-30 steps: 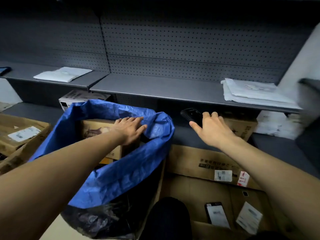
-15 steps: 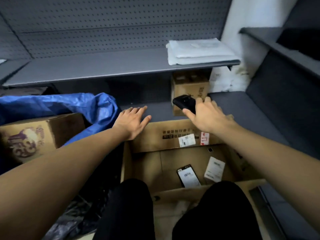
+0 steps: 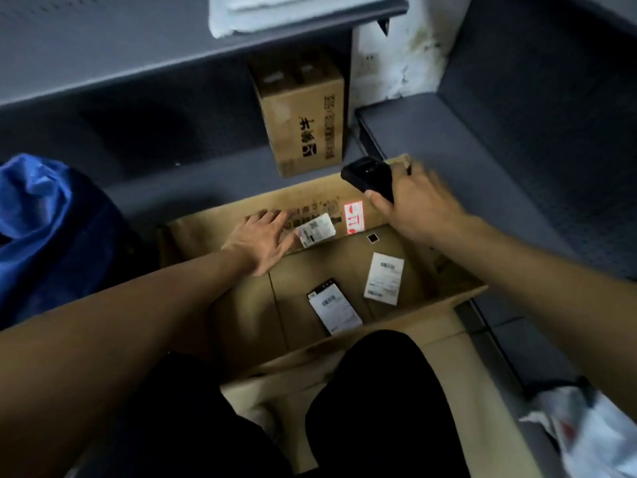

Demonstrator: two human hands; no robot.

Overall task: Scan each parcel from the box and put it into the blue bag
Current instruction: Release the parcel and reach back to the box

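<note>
A large open cardboard box [image 3: 348,201] stands in front of my knees. Two flat parcels lie on its floor: a dark one with a white label [image 3: 333,307] and a brown one with a white label [image 3: 384,278]. My left hand [image 3: 262,240] is flat and empty, fingers spread, over the box's far left part. My right hand [image 3: 418,205] holds a black handheld scanner [image 3: 368,177] above the box's far right corner. The blue bag [image 3: 38,215] sits at the left edge, only partly in view.
A closed cardboard carton [image 3: 303,115] stands under the grey shelf [image 3: 138,46] behind the box. White mailers [image 3: 241,8] lie on that shelf. A grey bench [image 3: 465,150] runs along the right. A white plastic bag [image 3: 586,436] lies at the lower right.
My view has swung right and down from the blue bag to the open box. My left hand left the parcel in the bag and moved over the box; my right hand still holds the scanner.
</note>
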